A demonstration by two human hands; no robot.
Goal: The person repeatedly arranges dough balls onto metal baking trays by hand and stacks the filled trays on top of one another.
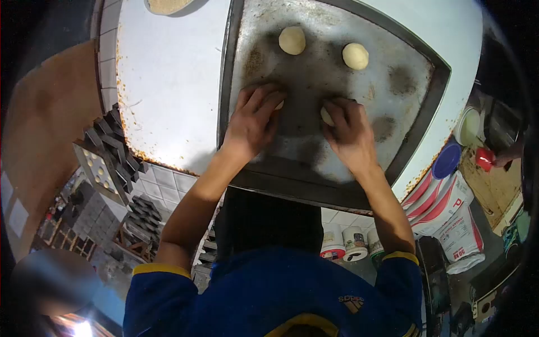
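Note:
Both hands are over a dark-rimmed metal tray [410, 147]. My left hand [252, 119] has its fingers curled round a dough ball [279, 105], of which only a small pale part shows. A second dough ball [327, 116] sits under the curled fingers of my right hand [349, 128], partly covered. Farther up the tray lie two round, pale dough balls, one at the centre left [292, 40] and one to its right [355, 56]. They stand apart from each other and from my hands.
The tray rests on a white table [168, 84] with rusty edges. A bowl [168, 4] is at the top left. At right are white-and-red sacks [449, 213], a blue lid [447, 159] and another person's hand [508, 154] at a red object [484, 159]. Buckets [355, 242] stand below.

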